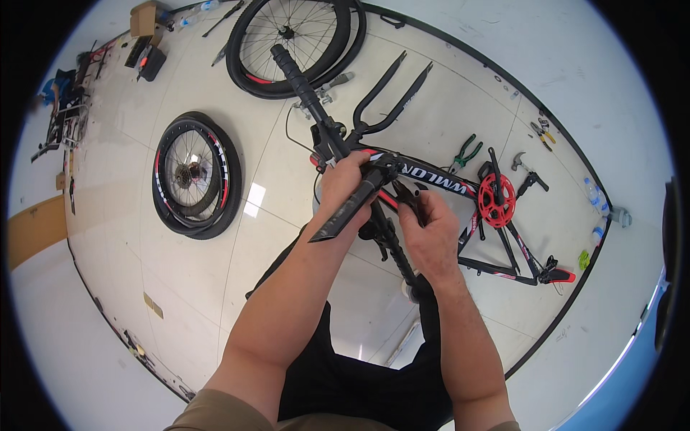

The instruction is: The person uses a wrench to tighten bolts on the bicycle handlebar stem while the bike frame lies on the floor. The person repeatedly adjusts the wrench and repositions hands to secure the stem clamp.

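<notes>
At the centre of a pale tiled floor, a black bicycle frame with red and white markings lay on its side, the handlebar running up and away from the person toward the top of the view. Left hand: fingers closed around the frame's front end where the handlebar stem met it, holding it firmly. Right hand: fingers curled together around a small dark tool, its tip set against the frame just beside the left hand; whether the tool's tip had engaged a part could not be told. Red chainring: fitted on the frame, to the right of both hands. Black fork: lay loose on the floor beyond the frame, legs pointing up and to the right. Two wheels with tyres: one at the top behind the handlebar, one well apart to the left. Green-handled pliers: on the floor just above the frame. Hammer: near the chainring. Further hand tools: scattered along the dark edge strip at the right. Cardboard box: at the far upper left, well away from the hands.
</notes>
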Demonstrator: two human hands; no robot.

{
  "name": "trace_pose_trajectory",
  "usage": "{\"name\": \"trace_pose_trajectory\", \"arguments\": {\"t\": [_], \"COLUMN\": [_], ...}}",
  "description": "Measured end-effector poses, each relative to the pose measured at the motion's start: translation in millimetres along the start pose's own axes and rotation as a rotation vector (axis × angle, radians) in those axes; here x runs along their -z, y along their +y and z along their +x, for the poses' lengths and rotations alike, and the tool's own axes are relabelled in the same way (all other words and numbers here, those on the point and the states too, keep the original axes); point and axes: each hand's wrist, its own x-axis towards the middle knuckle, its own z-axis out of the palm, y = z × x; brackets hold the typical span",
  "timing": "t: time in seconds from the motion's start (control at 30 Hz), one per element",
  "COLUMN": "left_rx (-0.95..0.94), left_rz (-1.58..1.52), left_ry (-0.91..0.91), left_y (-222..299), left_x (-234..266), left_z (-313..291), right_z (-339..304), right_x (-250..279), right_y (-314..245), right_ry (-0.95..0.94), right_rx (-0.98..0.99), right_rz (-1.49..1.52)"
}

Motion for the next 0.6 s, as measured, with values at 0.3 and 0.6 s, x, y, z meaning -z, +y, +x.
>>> {"name": "trace_pose_trajectory", "arguments": {"t": [0.3, 0.6], "left_rx": [-0.004, -0.005], "left_rz": [-0.014, -0.020], "left_ry": [-0.003, -0.015], "left_y": [-2.1, -1.6], "left_x": [2.3, 3.0], "left_z": [4.5, 5.7], "right_z": [-1.8, -1.0], "right_x": [-2.9, -4.1], "right_y": [5.3, 4.2], "right_ry": [-0.003, 0.000], "right_rx": [-0.055, -0.083], "right_rz": [0.028, 0.114]}}
